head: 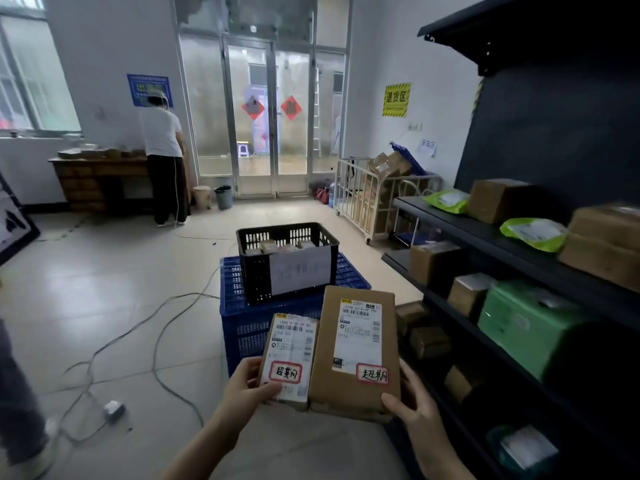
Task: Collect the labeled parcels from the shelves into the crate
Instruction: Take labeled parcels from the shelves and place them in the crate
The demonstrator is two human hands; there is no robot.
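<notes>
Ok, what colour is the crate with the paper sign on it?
The crate is black, seen in the head view.

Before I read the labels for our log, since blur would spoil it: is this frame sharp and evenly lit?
Head view: the smaller brown cardboard parcel and larger brown cardboard parcel are fairly sharp, their fine print soft; the black metal shelving is underexposed; the glass doors glow hazy; lens distortion bows the edges.
</notes>
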